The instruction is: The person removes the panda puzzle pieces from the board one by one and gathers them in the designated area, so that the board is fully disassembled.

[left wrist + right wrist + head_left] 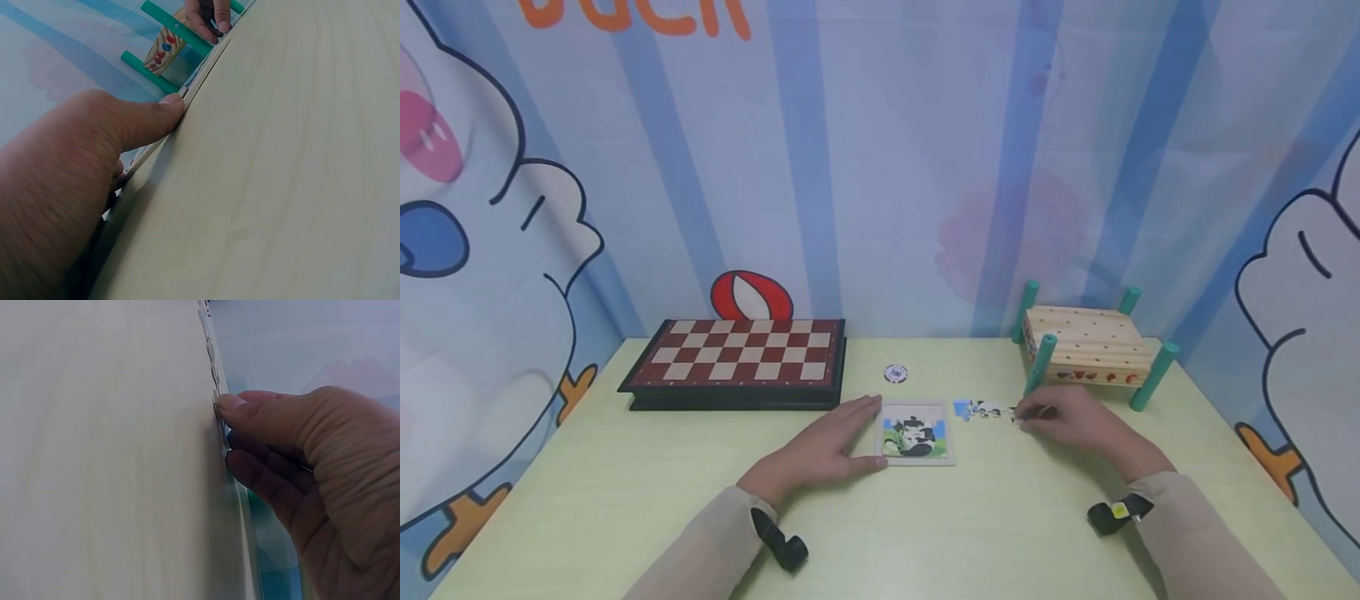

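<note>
A small jigsaw puzzle in a pale square frame [952, 450] lies on the table, with a black-and-white animal picture partly filled in. My left hand [823, 446] rests at its left side, fingers stretched along the edge and thumb at the lower left corner. In the left wrist view the thumb [153, 119] touches the frame's edge. To the right of the frame, loose puzzle pieces [981, 409] lie in a row. At the row's right end my right hand [1063, 419] pinches a puzzle piece [220, 422] between thumb and fingers, low over the table.
A red-and-white chessboard box [737, 358] stands at the back left. A round chip marked 100 [896, 373] lies behind the frame. Just behind the right hand is a wooden stand [1086, 342] with green legs. A printed curtain [880, 167] closes off the table's back.
</note>
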A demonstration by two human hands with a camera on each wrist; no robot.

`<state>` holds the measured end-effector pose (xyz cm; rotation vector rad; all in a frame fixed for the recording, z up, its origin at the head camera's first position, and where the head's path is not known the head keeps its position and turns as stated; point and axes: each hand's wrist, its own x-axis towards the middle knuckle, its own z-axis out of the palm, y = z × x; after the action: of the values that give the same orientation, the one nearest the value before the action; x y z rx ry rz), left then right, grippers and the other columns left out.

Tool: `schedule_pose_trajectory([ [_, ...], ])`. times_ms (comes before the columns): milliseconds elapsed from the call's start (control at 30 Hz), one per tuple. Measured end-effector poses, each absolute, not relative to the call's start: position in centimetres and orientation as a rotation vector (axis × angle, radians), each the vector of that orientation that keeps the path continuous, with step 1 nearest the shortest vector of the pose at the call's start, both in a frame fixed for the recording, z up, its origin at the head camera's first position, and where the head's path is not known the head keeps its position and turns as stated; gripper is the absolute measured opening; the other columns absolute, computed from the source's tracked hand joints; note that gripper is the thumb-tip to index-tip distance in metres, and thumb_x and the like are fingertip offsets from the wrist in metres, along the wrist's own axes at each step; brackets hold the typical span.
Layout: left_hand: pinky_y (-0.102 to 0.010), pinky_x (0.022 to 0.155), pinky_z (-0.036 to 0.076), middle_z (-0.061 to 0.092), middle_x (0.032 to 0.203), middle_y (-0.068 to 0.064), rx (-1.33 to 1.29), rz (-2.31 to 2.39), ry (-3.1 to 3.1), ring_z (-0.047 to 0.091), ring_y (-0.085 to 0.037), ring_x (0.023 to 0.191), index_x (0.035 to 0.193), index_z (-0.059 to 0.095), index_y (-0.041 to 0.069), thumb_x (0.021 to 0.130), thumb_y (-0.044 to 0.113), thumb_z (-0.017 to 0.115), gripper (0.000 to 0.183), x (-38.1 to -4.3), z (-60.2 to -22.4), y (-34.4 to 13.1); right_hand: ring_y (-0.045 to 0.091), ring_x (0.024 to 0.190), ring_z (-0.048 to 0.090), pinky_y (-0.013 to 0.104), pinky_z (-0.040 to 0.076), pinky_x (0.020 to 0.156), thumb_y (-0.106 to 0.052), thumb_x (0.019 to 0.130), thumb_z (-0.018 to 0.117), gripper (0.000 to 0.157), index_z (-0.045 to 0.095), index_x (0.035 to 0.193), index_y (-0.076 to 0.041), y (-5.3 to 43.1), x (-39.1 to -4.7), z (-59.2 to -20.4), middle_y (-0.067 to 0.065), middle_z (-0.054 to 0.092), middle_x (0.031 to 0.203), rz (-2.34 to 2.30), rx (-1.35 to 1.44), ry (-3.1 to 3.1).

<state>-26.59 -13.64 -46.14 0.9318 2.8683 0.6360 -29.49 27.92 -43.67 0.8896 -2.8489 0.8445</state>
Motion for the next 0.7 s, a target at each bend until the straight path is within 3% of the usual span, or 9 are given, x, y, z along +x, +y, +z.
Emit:
schedule_pose_trajectory([
  [700, -0.043, 0.122, 0.021, 0.024, 0.166, -0.001, 0.941, 0.646, 2.86, 0.019, -0.022, 0.153, 0.161, 0.025, 0.015, 0.09, 0.069, 0.055, 0.094, -26.54, -46.09, -13.62, 0.014, 0.093, 0.067, 0.037, 0.059, 0.083, -0.011, 0.09, 0.077, 0.015, 0.076, 0.104, -0.014, 27.44, -29.43, -43.62, -0.005, 0.072, 0.099, 0.786, 0.81, -2.866],
])
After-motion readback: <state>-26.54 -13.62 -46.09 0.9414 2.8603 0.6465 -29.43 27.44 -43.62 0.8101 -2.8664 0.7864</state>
